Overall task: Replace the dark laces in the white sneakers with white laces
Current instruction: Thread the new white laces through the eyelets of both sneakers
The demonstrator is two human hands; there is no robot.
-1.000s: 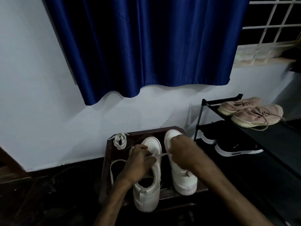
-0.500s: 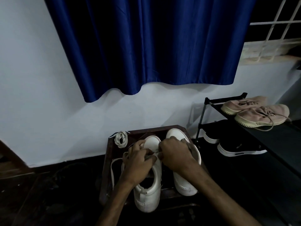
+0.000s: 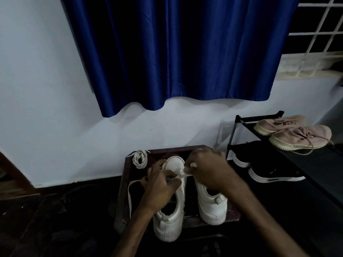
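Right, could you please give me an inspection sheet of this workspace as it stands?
Surface: dark wooden table against the wall.
Job's things: left sneaker and right sneaker side by side on it; white lace at the left sneaker's front; coiled lace at the far left corner.
Clutter: nothing seen.
Grips: left hand and right hand both hold the white lace.
Cables: nothing seen.
Surroundings: blue curtain above; shoe rack to the right with pink shoes and black shoes.

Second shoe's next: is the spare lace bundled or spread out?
Bundled: the spare lace lies coiled at the back of the stool.
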